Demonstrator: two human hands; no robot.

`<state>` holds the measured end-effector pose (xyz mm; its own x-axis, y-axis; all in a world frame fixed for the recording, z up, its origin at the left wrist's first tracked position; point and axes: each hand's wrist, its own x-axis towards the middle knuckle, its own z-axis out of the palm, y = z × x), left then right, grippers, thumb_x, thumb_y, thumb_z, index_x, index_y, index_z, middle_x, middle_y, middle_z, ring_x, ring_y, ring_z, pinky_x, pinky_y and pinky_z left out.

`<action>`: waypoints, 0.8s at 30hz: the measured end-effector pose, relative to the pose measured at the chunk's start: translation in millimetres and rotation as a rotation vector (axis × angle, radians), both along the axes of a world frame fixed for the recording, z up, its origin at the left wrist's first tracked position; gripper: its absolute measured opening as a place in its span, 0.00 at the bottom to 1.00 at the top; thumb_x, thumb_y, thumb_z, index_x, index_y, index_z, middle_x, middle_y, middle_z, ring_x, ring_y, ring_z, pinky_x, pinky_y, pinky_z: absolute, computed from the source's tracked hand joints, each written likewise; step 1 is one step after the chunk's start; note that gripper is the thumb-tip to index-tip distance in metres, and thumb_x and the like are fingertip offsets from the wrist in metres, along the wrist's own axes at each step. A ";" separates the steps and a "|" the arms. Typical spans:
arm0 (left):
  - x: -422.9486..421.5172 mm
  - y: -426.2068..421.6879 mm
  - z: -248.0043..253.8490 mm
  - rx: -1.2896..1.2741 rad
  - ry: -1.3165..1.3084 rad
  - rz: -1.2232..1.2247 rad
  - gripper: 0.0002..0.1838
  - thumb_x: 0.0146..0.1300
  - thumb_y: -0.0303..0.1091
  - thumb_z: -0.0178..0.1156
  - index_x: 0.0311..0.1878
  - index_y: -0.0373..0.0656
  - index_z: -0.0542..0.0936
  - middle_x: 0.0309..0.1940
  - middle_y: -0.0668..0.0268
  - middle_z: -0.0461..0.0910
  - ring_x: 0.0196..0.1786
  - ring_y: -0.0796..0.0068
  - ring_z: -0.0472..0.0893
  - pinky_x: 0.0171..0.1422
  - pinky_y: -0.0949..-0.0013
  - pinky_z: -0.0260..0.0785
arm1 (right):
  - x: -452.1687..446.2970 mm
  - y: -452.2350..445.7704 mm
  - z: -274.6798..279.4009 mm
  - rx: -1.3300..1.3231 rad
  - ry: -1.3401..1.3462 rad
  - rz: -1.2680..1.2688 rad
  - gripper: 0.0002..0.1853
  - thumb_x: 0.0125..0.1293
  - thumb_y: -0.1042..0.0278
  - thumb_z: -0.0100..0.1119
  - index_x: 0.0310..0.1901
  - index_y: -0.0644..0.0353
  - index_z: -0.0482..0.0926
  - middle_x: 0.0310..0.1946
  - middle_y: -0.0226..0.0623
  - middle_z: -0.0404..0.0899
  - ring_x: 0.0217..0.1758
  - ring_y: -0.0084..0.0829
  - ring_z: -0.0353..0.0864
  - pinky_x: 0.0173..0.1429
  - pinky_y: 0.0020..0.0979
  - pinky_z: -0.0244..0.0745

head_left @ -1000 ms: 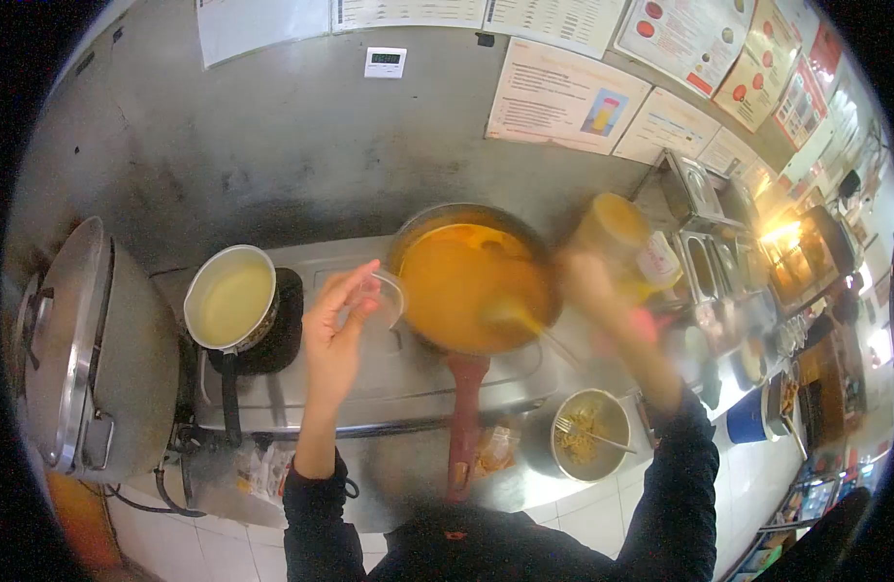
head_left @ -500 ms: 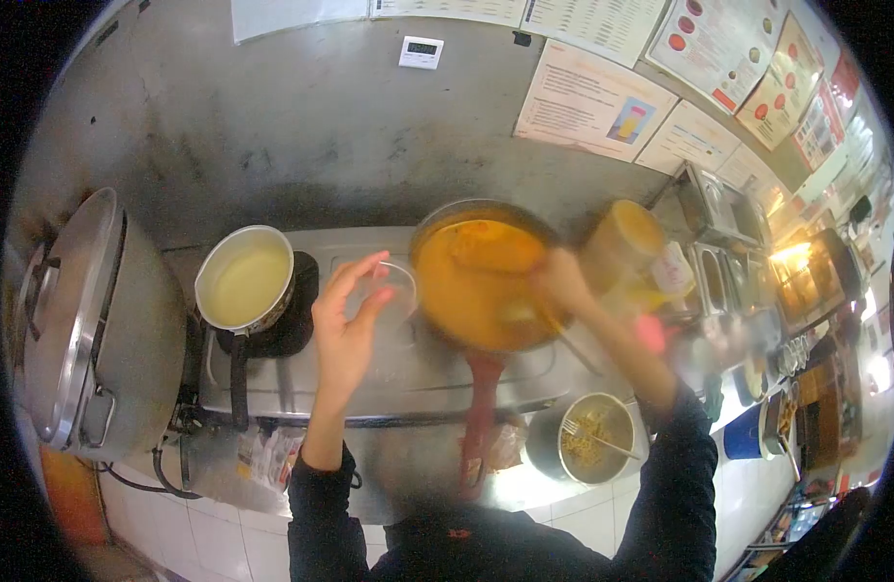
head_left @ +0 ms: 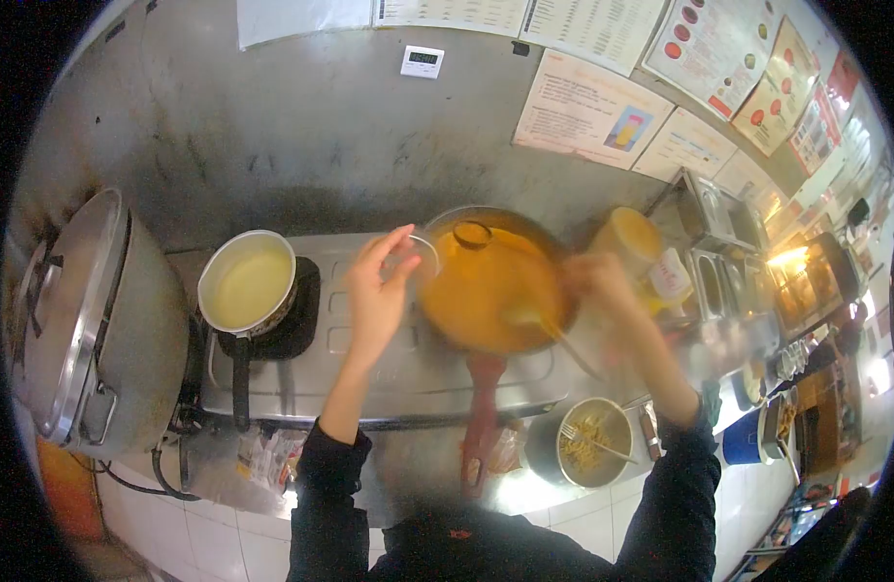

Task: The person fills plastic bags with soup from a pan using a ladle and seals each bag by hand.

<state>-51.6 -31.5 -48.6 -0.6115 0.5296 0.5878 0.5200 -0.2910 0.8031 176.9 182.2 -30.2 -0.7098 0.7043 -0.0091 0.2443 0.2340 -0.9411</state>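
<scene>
I see a glaring yellow light (head_left: 788, 256) well beyond the blurred fingers (head_left: 581, 275) of the bare right hand (head_left: 600, 277) (edges curve into black).

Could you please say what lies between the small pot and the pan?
The head view shows the burner's edge, then metal stovetop beneath the left hand holding a clear container.

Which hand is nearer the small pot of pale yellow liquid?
Left. The left hand is right of the small pot, not touching it; the right hand is farther right, by the right edge of the large pan.
</scene>
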 end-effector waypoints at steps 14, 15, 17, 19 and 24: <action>24.9 75.4 -10.1 -0.051 0.017 -0.013 0.13 0.54 0.27 0.57 0.44 0.38 0.77 0.33 0.59 0.77 0.37 0.64 0.76 0.42 0.70 0.66 | 38.9 -19.7 70.8 0.124 0.036 -0.228 0.07 0.55 0.80 0.52 0.35 0.70 0.77 0.22 0.35 0.77 0.17 0.19 0.69 0.20 0.21 0.62; 25.0 77.1 -10.9 -0.052 0.017 -0.015 0.13 0.54 0.27 0.57 0.44 0.38 0.77 0.33 0.59 0.77 0.37 0.64 0.76 0.42 0.70 0.66 | 38.9 -21.5 73.1 0.137 0.031 -0.230 0.07 0.55 0.81 0.51 0.35 0.70 0.77 0.22 0.35 0.77 0.17 0.19 0.69 0.20 0.21 0.62; 24.0 81.3 -14.1 -0.070 0.114 0.030 0.13 0.55 0.31 0.56 0.45 0.40 0.77 0.34 0.61 0.77 0.36 0.64 0.76 0.41 0.67 0.66 | 38.3 -26.5 77.0 0.193 0.037 -0.239 0.07 0.55 0.81 0.51 0.34 0.70 0.78 0.22 0.35 0.77 0.17 0.19 0.69 0.20 0.21 0.62; 22.7 86.5 -17.0 -0.084 0.095 0.032 0.14 0.55 0.32 0.57 0.45 0.41 0.77 0.34 0.62 0.78 0.36 0.64 0.76 0.41 0.67 0.66 | 37.6 -30.4 79.2 0.248 0.043 -0.246 0.06 0.55 0.82 0.51 0.34 0.70 0.78 0.21 0.35 0.77 0.17 0.19 0.69 0.21 0.21 0.63; 24.0 90.8 -15.1 -0.091 0.037 0.041 0.14 0.55 0.35 0.57 0.45 0.44 0.77 0.34 0.65 0.78 0.36 0.66 0.76 0.40 0.67 0.67 | 40.2 -24.7 77.9 0.302 0.060 -0.212 0.07 0.53 0.83 0.50 0.33 0.70 0.78 0.21 0.34 0.77 0.16 0.18 0.69 0.20 0.21 0.63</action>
